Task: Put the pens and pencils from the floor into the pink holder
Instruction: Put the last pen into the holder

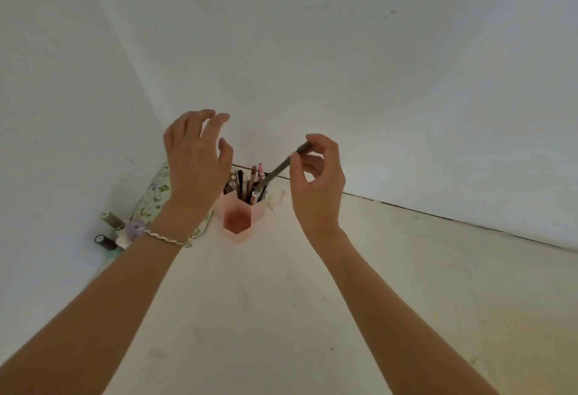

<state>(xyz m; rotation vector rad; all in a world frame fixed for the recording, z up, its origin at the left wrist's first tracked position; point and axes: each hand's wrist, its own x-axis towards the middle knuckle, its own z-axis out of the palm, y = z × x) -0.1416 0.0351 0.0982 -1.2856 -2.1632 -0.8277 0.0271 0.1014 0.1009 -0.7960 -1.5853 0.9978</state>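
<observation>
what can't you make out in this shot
Head view only:
- Left side of the pink holder: hidden behind the left hand.
- Lower tip of the dark pen pinched by the right hand: lost among the standing pens.
- Floral cloth: mostly covered by that hand's wrist.
- Small dark cylinders at far left: too small to identify.

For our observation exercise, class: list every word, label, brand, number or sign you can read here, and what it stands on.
No text can be read anywhere.
The pens in the pink holder: any print is too small and blurred.
The dark pen pinched by the right hand: no markings show.
The thread spools: any label is too small.
</observation>
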